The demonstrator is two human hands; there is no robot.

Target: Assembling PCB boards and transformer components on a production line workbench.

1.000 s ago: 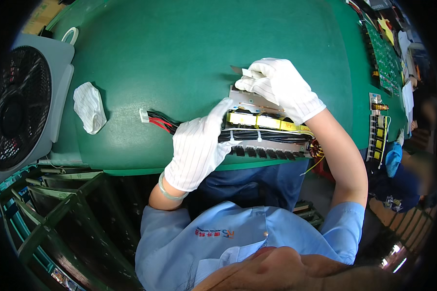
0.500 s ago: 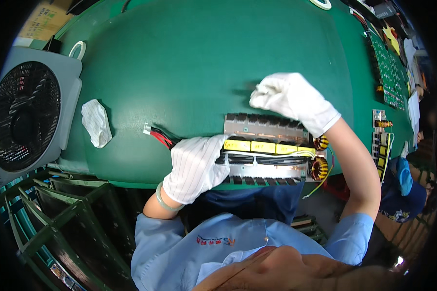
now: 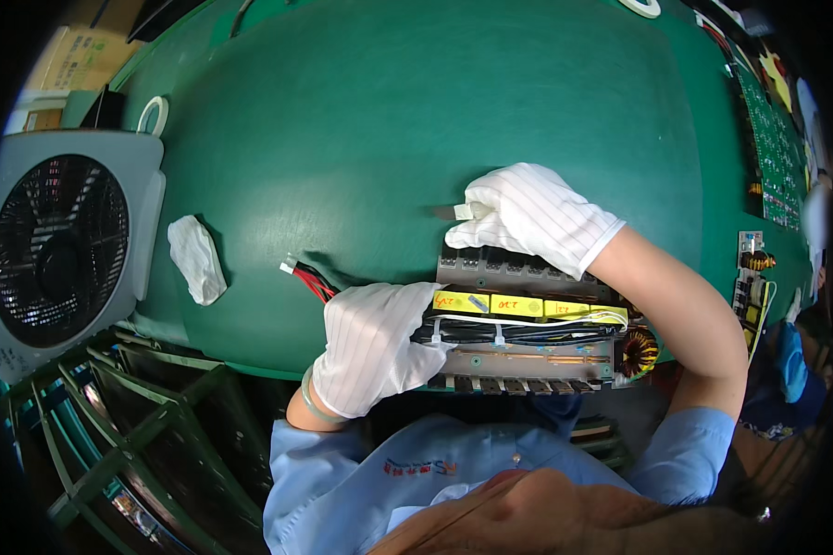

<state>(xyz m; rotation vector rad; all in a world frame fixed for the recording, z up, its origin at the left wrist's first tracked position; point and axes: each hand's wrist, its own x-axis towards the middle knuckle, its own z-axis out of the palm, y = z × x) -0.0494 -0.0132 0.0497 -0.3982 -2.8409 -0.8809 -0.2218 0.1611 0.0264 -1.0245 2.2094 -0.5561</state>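
My white-gloved left hand (image 3: 372, 348) is closed round the left end of a circuit board assembly (image 3: 509, 363) at the table's near edge. A row of yellow-wrapped blocks (image 3: 516, 305), bundled black cables (image 3: 537, 332) and a copper-wound coil (image 3: 639, 353) sit on the assembly. Beyond that hand, red and black wires (image 3: 317, 281) end in a white plug. Over the assembly's far edge, my gloved right hand (image 3: 539, 215) pinches a small light-coloured piece (image 3: 463, 212); its kind is too small and blurred to tell. The right forearm hides part of the assembly's right end.
A crumpled white glove (image 3: 197, 260) lies on the green table (image 3: 389, 120), with a grey fan (image 3: 69, 245) at left. Two tape rolls, one of them a white ring (image 3: 154, 117), lie farther off. Another green circuit board (image 3: 773, 153) stands at right.
My right hand has come lower and slightly left, toward the assembly's far edge, and a small piece now shows at its fingertips. The assembly has tilted a little under my left hand.
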